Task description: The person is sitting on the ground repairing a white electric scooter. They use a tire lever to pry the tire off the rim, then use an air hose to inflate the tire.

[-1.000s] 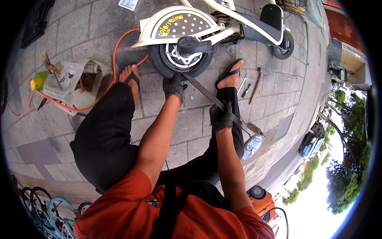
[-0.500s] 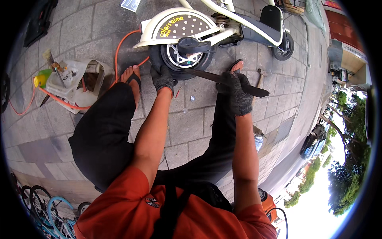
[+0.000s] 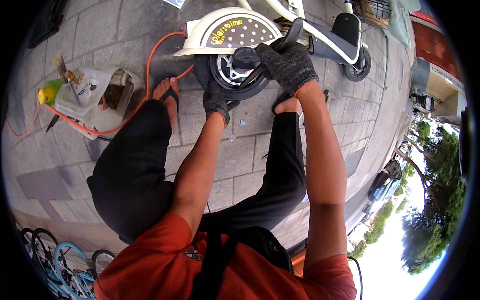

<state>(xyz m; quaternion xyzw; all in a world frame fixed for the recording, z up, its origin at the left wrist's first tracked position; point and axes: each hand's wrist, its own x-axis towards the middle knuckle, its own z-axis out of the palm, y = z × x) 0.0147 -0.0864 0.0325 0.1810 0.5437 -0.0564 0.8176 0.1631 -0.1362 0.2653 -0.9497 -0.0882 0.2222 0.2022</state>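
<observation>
A white scooter's rear wheel (image 3: 231, 75) with its black tyre stands on the pavement just in front of my feet, under a white dotted fender (image 3: 225, 32). My right hand (image 3: 289, 64), in a dark knit glove, is closed around a long dark metal bar (image 3: 289, 34) whose lower end lies against the wheel hub. My left hand (image 3: 216, 101), also gloved, grips the lower edge of the tyre. I am squatting in black trousers and sandals, one foot on either side of the wheel.
An orange hose (image 3: 149, 60) curves from the wheel to a cut white plastic container (image 3: 92, 102) holding tools at left, beside a yellow-green bottle (image 3: 46, 95). A tool (image 3: 326, 95) lies by my right foot. Bicycles (image 3: 50, 260) stand at lower left.
My right hand lifted the bar from low over the pavement and brought it up against the wheel. My left hand slid down to the tyre's lower edge.
</observation>
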